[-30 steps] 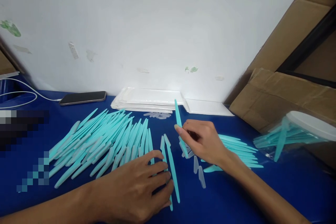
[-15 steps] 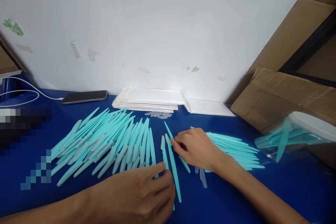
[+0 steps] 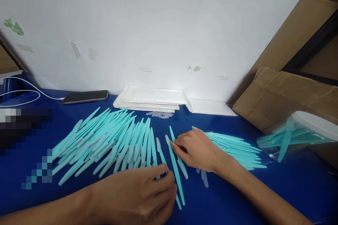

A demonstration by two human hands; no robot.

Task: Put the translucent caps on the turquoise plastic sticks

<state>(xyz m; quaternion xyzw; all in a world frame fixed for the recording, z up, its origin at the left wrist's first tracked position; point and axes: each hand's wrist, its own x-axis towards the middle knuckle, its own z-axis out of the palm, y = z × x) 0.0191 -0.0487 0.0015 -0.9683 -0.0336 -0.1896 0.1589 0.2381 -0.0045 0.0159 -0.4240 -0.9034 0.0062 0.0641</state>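
On the head camera feed, the right hand is curled, its fingertips closed on a slim turquoise plastic stick with a frosted cap, which sits low on the blue desk just right of two loose sticks of the same kind. The left hand lies palm down over the near ends of those, and I cannot tell whether it pinches one or only presses. I judge the step to be laying the held stick in beside the fanned row of turquoise sticks on the left. That calls for setting it down parallel without knocking its neighbours askew. Behind the right wrist sits a second pile of turquoise sticks, and a loose frosted cap lies just by the forearm, close enough to be swept. Farther back are a stack of white plastic trays, a small heap of clear caps and a black phone. At right, a clear plastic jar with a white lid stands against a brown cardboard box.
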